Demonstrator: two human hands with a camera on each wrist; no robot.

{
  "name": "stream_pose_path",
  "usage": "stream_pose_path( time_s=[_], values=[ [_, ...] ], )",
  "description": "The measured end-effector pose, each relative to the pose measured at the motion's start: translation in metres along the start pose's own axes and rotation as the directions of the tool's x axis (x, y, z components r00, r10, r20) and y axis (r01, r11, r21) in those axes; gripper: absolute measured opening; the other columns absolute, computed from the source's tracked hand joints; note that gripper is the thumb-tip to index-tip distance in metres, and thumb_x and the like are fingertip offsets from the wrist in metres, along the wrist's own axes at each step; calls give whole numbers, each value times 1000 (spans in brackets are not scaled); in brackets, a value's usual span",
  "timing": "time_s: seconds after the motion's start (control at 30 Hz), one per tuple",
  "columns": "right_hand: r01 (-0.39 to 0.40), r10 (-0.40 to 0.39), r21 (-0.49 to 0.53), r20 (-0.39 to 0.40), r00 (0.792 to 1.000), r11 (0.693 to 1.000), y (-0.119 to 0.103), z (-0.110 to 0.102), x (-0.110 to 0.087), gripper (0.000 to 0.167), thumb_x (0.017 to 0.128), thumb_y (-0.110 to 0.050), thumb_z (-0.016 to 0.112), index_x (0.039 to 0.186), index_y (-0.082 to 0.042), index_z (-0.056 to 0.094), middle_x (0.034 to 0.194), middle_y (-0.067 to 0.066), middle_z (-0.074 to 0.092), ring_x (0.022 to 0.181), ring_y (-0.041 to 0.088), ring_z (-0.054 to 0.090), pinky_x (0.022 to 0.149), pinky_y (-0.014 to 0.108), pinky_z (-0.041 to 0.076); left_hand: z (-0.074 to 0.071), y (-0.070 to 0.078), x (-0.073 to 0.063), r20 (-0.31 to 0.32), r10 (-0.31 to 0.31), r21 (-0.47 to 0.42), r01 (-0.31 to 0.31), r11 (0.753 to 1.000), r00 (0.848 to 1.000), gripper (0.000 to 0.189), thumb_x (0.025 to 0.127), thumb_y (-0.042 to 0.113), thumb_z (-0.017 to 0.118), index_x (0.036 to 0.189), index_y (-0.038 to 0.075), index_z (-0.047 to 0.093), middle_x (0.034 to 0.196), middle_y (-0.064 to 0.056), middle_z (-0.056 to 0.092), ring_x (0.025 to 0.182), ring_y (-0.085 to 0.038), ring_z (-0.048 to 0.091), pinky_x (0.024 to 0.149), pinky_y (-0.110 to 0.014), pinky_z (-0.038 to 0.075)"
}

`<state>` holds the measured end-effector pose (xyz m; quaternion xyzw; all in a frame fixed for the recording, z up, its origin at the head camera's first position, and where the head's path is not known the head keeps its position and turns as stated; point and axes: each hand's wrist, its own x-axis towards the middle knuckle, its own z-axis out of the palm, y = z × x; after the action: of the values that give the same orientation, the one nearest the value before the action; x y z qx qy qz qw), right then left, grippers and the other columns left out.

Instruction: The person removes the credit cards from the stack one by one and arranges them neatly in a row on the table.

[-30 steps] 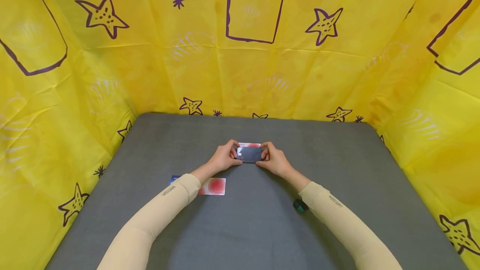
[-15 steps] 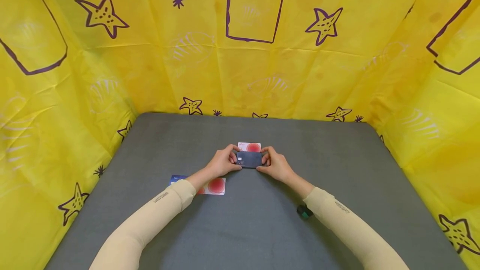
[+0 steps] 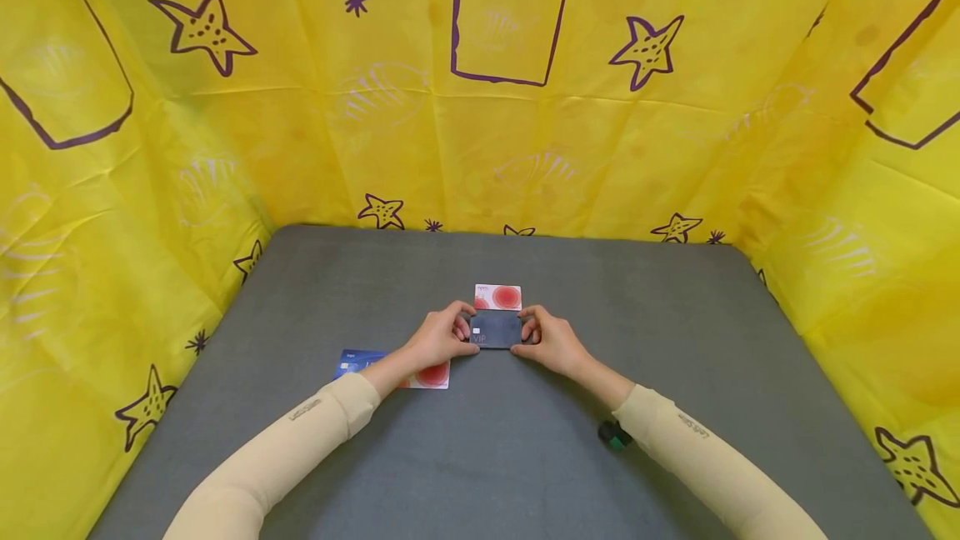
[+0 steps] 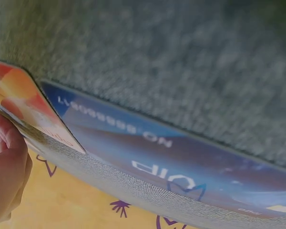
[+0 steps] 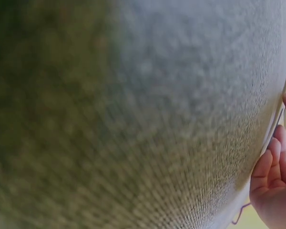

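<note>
near the middle of a grey tabletop (image 3: pixel 495 465), a dark card marked vip (image 3: pixel 496 331) sits pinched between two bare hands, seen from my remote post through the head camera. the left hand (image 3: pixel 441 337) grips its short edge at nine o'clock, the right hand (image 3: pixel 557 346) the opposite edge at three; whether the card rests on the surface i cannot tell. at twelve o'clock, just beyond it, lies a red-and-white card (image 3: pixel 498 297); a slight push that way, i judge, could ride one over the other. uneven squeezing could also bow the dark card or pop it free. out at eight o'clock, a red-circled card (image 3: pixel 433 377) and, past it, a blue card (image 3: pixel 352 362) lie partly hidden by the left forearm (image 3: pixel 390 368); the left wrist camera shows the two overlapping. if that arm dips, its sleeve (image 3: pixel 348 402) could drag the pair askew. at four o'clock, a small dark-and-green object (image 3: pixel 615 437), unclear to me, shows by the right cuff (image 3: pixel 636 412). farther out, patterned yellow cloth (image 3: pixel 480 148) hangs from nine through twelve to three.
</note>
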<state>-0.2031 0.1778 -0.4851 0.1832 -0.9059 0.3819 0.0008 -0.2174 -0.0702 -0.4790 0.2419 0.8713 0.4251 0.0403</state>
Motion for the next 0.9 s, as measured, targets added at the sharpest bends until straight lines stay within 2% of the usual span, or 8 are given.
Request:
stream_pose_path(
  time_s=[0.03,0.13,0.37,0.57,0.77,0.9],
  values=[
    [7,-7,-1,-1,1000,1000,0,0,-1,53,74,-17,86,116,-3,57,83,0,62,66,9,51,63,23,43,0,-1,-1,-7,29,7,-28,1000,1000,53,72,7,85,115,-1,55,78,-3,62,69,-9,54,65,-23,47],
    [19,-19,-10,-5,1000,1000,-1,1,-2,53,74,-18,86,116,-3,57,83,0,62,67,8,51,63,23,43,0,-1,-4,-18,55,4,-55,998,998,52,71,6,85,113,-1,55,77,-4,61,68,-7,53,64,-22,46],
    [26,-26,4,11,1000,1000,-4,4,-8,53,74,-18,86,115,-4,56,83,0,63,67,7,51,63,23,44,-2,1,-11,31,-36,-4,36,999,999,53,74,14,86,117,3,57,80,-2,62,71,-9,54,67,-23,46],
    [42,-42,3,12,999,999,-6,6,-13,52,73,-19,86,113,-4,58,82,-2,63,66,6,51,63,22,44,-1,2,-17,23,-22,8,22,1000,999,52,72,15,87,115,3,59,81,1,61,70,-9,54,66,-22,46],
    [28,-28,10,23,999,1000,-8,7,-17,52,73,-19,86,113,-4,58,82,-4,63,66,6,51,63,22,44,-1,3,-22,25,-33,19,33,999,999,52,72,15,87,114,3,59,82,1,60,70,-9,53,66,-23,46],
    [15,-15,6,33,999,1000,-10,7,-18,51,73,-20,86,114,-5,58,82,-4,62,67,7,51,63,22,44,-1,3,-24,19,-6,35,6,999,1000,51,72,16,88,113,2,61,83,-1,59,71,-12,53,67,-23,46]
  ],
)
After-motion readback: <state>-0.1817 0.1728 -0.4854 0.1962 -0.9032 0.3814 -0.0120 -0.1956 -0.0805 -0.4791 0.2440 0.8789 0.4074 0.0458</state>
